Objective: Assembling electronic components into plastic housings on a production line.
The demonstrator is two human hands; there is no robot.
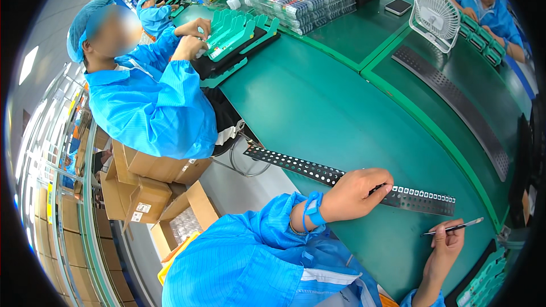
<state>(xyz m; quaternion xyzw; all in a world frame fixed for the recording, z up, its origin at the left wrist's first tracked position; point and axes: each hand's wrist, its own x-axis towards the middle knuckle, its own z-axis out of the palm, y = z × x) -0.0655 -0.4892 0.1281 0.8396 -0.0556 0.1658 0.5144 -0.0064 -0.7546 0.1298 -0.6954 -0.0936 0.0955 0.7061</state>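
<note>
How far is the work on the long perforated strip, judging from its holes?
On the perforated strip, the right end by the left hand shows small pale parts seated in its holes, so that stretch looks done. The right hand holds tweezers just off the strip. The holes left of the hand look dark, seemingly unfilled.

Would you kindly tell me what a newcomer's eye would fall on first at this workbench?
Probably the long black perforated strip lying on the green bench top, pressed down by the left hand. Beside it, the right hand grips slim metal tweezers in its fingers. Farther left, a co-worker in a blue smock handles green trays.
</note>
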